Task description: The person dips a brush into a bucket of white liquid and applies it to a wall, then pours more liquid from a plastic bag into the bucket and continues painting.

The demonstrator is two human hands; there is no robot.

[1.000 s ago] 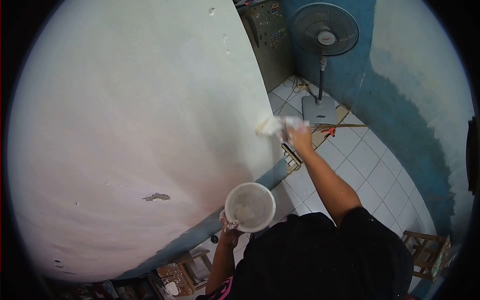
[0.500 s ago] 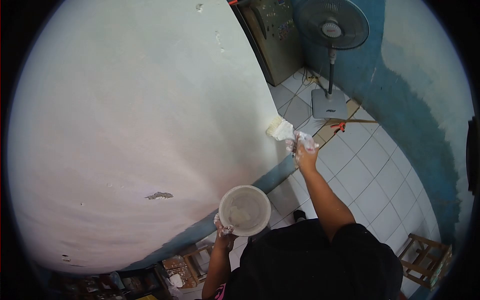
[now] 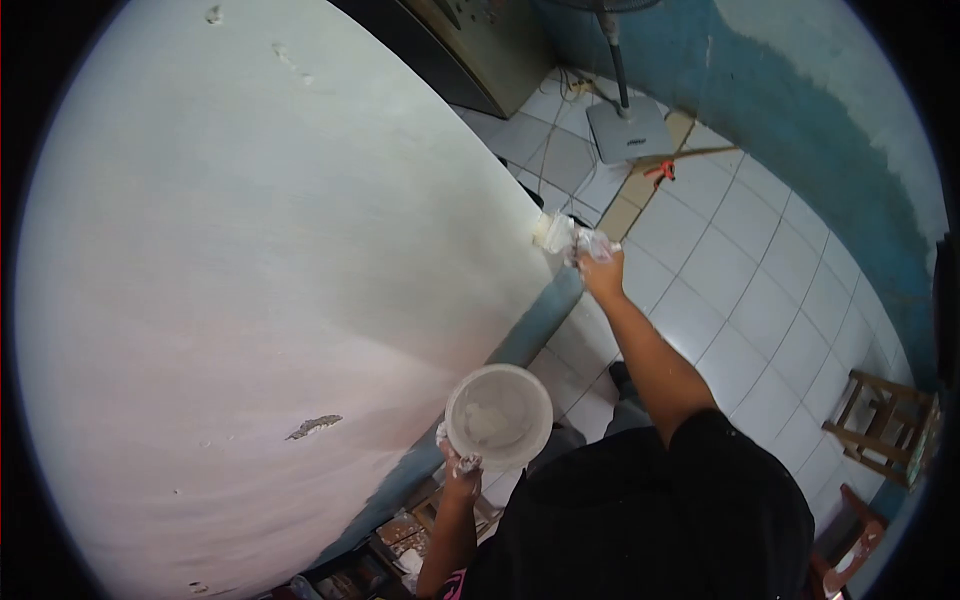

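My right hand (image 3: 600, 265) reaches out and grips a paintbrush (image 3: 555, 233) whose pale bristles press against the lower right edge of a big white wall (image 3: 280, 240). The hand is smeared with white paint. My left hand (image 3: 460, 462) holds a round white paint bucket (image 3: 498, 415) from below, close to my chest and near the wall's blue base strip (image 3: 530, 330). A chipped patch (image 3: 313, 427) shows on the wall to the left of the bucket.
A standing fan's base (image 3: 628, 128) rests on the white tiled floor (image 3: 740, 270) by a blue wall (image 3: 800, 110). A cabinet (image 3: 480, 40) stands behind the white wall. A wooden stool (image 3: 885, 425) sits at right; cluttered items (image 3: 400, 540) lie below.
The view has tilted down and turned, so the fan's head left the frame. My right hand carried the brush along the wall's edge; the bucket stayed in my left hand.
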